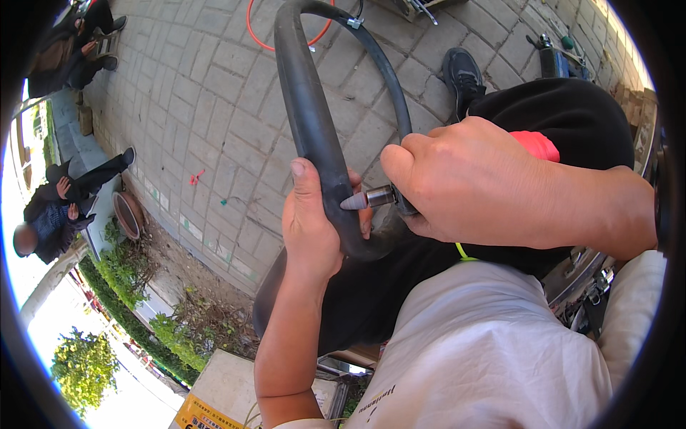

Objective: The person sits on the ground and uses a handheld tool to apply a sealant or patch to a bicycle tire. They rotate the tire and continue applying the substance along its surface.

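A black rubber inner tube (pixel 309 100) stretches up from my lap in a long loop, with a metal valve (pixel 354 23) at its far end. My left hand (pixel 313 225) grips its near part, thumb on top and fingers wrapped beneath. In my right hand (pixel 457 179) is a small grinding tool (pixel 379 196), its body mostly hidden by the fist. The tool's pale cone-shaped tip (pixel 354 202) rests against the tube's surface, right beside my left fingers.
An orange-red hose (pixel 250 30) curls on the grey paving (pixel 221 100) behind the tube. My black shoe (pixel 464 75) stands at the far right, near a blue tool (pixel 554 61). Seated people (pixel 53 204) and a round planter (pixel 128 214) are at left. Something red (pixel 537 145) lies by my right wrist.
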